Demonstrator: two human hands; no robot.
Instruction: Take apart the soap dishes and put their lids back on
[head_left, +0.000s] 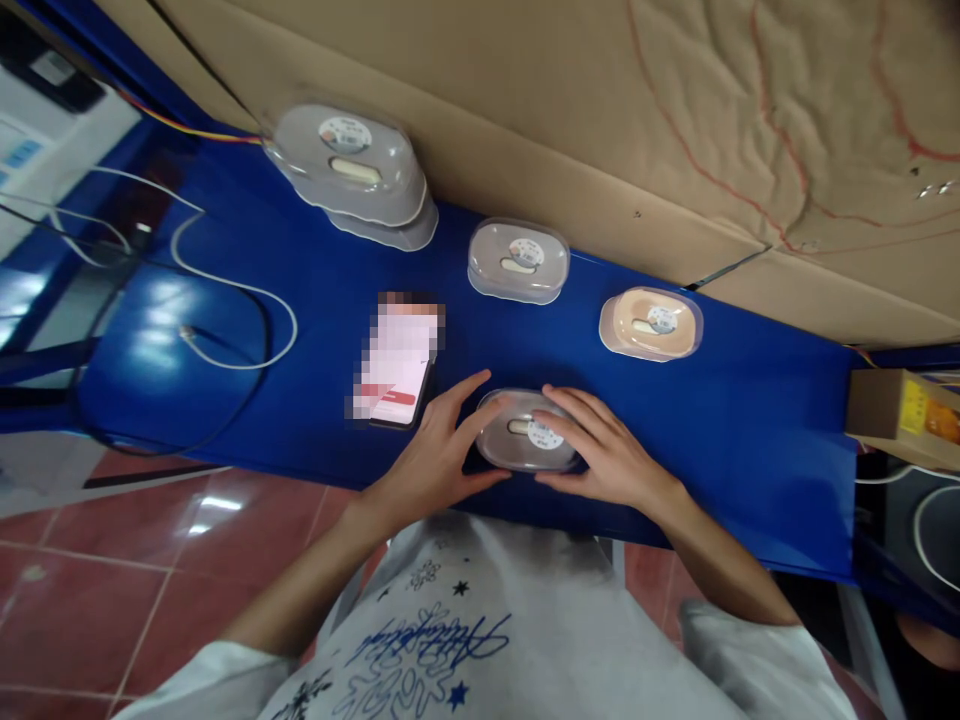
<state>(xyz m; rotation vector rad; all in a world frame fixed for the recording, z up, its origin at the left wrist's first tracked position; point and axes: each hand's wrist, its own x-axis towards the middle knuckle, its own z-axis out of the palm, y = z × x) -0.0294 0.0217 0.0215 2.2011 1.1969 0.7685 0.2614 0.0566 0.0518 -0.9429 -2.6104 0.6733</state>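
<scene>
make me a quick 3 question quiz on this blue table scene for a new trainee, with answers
1. True or false: the phone lies on the blue table, nearer the left hand than the right hand.
2. Where is the peach-coloured container?
a) left of the phone
b) right of the other containers in view
c) on the floor
3. Fill in the blank: the container between the hands has a round white ____ on its top.

Key:
1. True
2. b
3. label
</scene>
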